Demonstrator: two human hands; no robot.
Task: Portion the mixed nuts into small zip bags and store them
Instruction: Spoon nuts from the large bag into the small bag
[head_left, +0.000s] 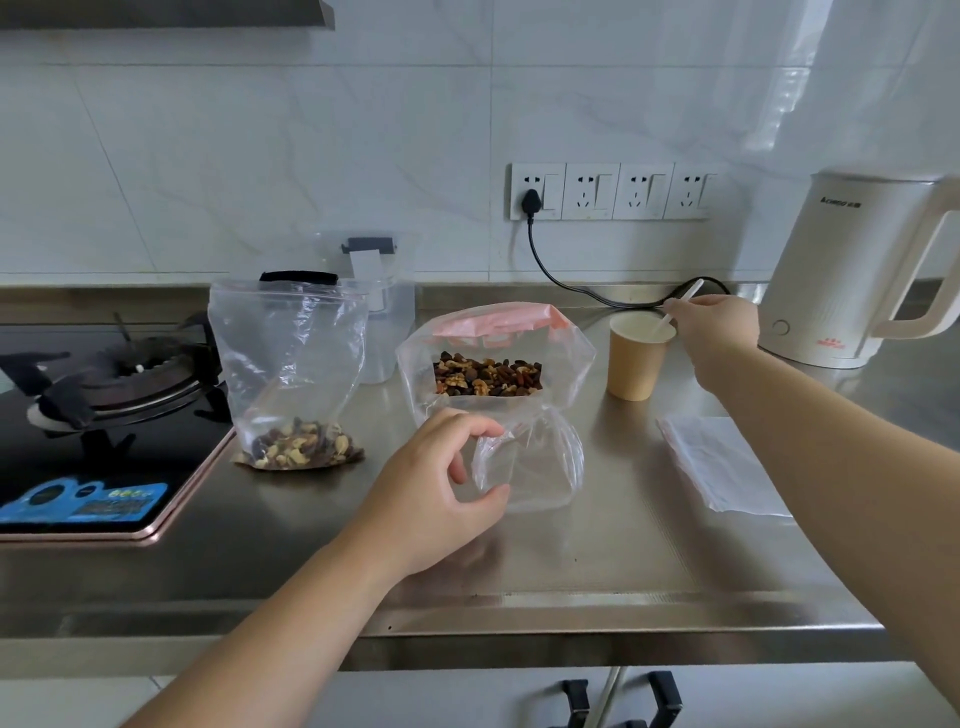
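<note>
A large clear bag with a pink zip strip (496, 358) stands open mid-counter, holding mixed nuts (487, 376). In front of it an empty small zip bag (540, 462) stands upright, and my left hand (441, 483) grips its left edge between thumb and fingers. At the left another zip bag (291, 364) stands with a portion of nuts (301, 444) at its bottom. My right hand (714, 325) pinches a white spoon handle (680, 306) that sticks out of a brown paper cup (636, 364).
A gas hob (104, 410) fills the left. A clear plastic container (384, 312) stands behind the bags. A stack of flat zip bags (719, 462) lies at the right. A white kettle (852, 270) and its black cord (571, 286) sit at the back right.
</note>
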